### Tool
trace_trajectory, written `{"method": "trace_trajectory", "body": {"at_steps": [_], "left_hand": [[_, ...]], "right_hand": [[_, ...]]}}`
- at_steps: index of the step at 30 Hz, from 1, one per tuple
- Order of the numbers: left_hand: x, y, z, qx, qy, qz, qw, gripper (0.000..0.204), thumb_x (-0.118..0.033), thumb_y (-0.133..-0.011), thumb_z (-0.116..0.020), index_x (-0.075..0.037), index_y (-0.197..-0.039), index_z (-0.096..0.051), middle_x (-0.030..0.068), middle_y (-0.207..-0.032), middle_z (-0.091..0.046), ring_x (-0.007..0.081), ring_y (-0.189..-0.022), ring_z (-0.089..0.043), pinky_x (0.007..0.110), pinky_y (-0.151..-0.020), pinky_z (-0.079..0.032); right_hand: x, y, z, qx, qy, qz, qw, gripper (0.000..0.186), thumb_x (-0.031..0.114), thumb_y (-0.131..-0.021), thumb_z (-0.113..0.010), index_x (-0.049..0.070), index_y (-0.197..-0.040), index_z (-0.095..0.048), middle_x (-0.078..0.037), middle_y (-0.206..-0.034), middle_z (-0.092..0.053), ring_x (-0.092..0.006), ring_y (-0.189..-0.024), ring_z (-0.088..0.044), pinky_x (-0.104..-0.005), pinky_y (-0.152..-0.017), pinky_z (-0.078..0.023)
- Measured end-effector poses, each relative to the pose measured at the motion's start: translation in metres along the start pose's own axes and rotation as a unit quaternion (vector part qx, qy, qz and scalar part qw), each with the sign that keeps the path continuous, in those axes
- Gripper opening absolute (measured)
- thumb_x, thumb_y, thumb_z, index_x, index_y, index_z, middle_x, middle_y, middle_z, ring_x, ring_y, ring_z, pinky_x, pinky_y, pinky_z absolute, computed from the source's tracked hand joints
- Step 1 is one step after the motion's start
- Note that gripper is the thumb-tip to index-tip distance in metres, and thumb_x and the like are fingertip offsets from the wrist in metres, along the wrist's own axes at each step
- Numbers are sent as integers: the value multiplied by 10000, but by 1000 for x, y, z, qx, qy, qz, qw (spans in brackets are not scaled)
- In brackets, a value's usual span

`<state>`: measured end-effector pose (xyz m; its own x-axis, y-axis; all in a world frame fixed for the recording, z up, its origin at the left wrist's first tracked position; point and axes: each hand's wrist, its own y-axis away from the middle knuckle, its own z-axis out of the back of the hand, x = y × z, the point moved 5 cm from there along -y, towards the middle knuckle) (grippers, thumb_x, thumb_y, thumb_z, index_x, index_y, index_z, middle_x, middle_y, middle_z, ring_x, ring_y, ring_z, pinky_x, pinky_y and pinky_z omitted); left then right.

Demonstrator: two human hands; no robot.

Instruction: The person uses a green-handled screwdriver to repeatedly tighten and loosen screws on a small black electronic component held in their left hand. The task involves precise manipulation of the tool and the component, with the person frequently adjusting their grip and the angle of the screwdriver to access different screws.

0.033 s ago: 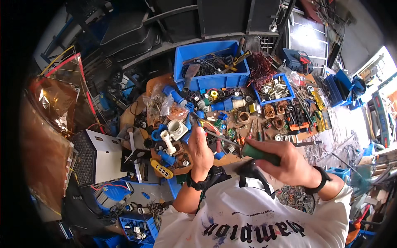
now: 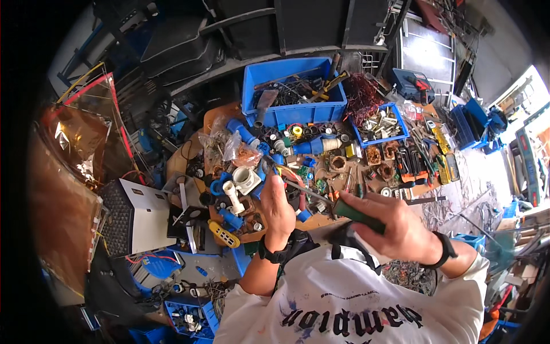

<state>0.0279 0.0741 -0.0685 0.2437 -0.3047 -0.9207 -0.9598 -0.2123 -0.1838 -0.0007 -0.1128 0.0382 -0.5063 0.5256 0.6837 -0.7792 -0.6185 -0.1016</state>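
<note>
Over the front of the cluttered workbench, my left hand (image 2: 277,209) is upright with its thumb toward the table. Its fingers curl out of sight around something I cannot make out. Red and yellow wires (image 2: 288,173) show just beyond the thumb, beside a blue part. My right hand (image 2: 395,226) is wrapped round the green handle of a screwdriver-like tool (image 2: 359,215). Its long thin metal shaft (image 2: 309,192) points left toward the left fingertips; the tip's exact contact is hidden. White pipe fittings (image 2: 246,180) lie left of my left hand.
At the back stands a big blue crate (image 2: 295,113) of tools. A smaller blue tray (image 2: 382,141) of metal parts is beside it. Rusty round parts (image 2: 373,155) and hand tools (image 2: 412,162) crowd the right side. A yellow power strip (image 2: 224,234) lies at the front left edge.
My right hand has shifted very slightly on the green handle, which tilts a little more. The left hand has stayed in place.
</note>
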Motion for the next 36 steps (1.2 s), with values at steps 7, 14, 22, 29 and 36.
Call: {"method": "trace_trajectory", "body": {"at_steps": [7,14,22,29,36], "left_hand": [[-7,-2,5,-24,-12,-8,1000,402,-386,-1016,-300,-42,-920,-486,62,-678,-540,109,-464,-488,226,-418,-391],[-9,-1,12,-46,14,-5,999,433,-443,-998,-320,-54,-923,-496,100,-675,-563,144,-415,-470,251,-380,-372],[-10,-4,14,-39,9,-32,999,461,-463,-991,-321,-49,-927,-513,98,-669,-557,148,-414,-470,252,-376,-370],[-9,-5,11,-44,2,-2,999,459,-445,-998,-293,-47,-920,-507,101,-664,-552,143,-404,-454,248,-372,-359],[-12,-7,13,-23,11,-15,1000,448,-441,-1002,-297,-51,-925,-505,94,-672,-557,136,-396,-444,243,-370,-353]], "right_hand": [[29,-1,-7,42,265,43,962,550,80,-783,-625,-2,-1308,-484,-135,-878,-559,-284,-684,-609,-370,-575,-513],[8,-7,0,96,-287,-128,945,492,101,-877,-574,-20,-1338,-449,-97,-904,-623,-176,-629,-578,-321,-567,-491],[-2,-6,-10,127,-430,-264,854,454,124,-923,-563,-5,-1345,-456,-51,-920,-661,-69,-555,-508,-239,-460,-423],[37,-4,-6,-15,250,68,966,521,118,-795,-635,31,-1295,-518,-86,-794,-541,-244,-612,-584,-365,-527,-475],[36,-11,2,52,46,-3,998,568,130,-813,-625,-22,-1329,-445,-160,-881,-589,-266,-744,-625,-371,-588,-496]]}}
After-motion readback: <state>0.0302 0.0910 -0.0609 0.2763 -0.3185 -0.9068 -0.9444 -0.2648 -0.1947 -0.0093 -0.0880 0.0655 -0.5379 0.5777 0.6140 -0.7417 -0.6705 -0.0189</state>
